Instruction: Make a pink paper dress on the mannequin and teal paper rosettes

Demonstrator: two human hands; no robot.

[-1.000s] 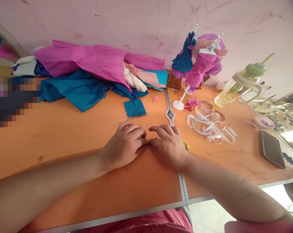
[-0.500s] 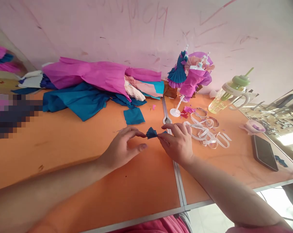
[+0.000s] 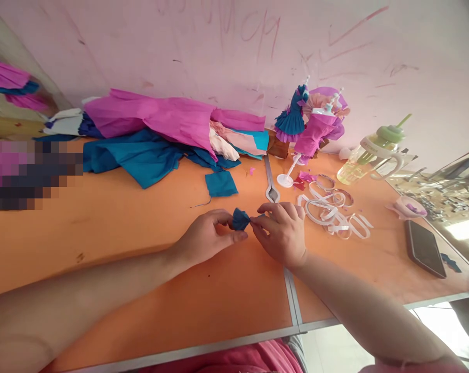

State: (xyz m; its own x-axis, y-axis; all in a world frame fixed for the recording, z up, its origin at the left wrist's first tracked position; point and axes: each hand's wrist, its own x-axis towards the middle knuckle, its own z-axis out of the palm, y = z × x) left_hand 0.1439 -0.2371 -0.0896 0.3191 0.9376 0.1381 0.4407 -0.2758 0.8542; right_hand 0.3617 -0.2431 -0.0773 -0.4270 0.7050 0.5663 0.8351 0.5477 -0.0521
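Observation:
A small gathered piece of teal crepe paper is held up over the orange table, fanned out on its left side. My right hand pinches it at the narrow middle between thumb and fingertips, and a bit of teal shows behind those fingers. At the fan's left edge is my left hand, its thumb and fingers apart around the edge; the fingertips meet or nearly meet the paper. Just beyond the hands a flat teal square lies on the table, with a thin dark thread beside it.
Pink and teal sheets are heaped along the wall. Small dress forms in paper dresses stand at the back, near tangled white ribbon. A lidded bottle, a small bowl and a phone sit to the right.
The fanned paper has turned and shows a broader face. My left thumb has risen closer to it, while my right hand keeps its pinch. The view has shifted slightly.

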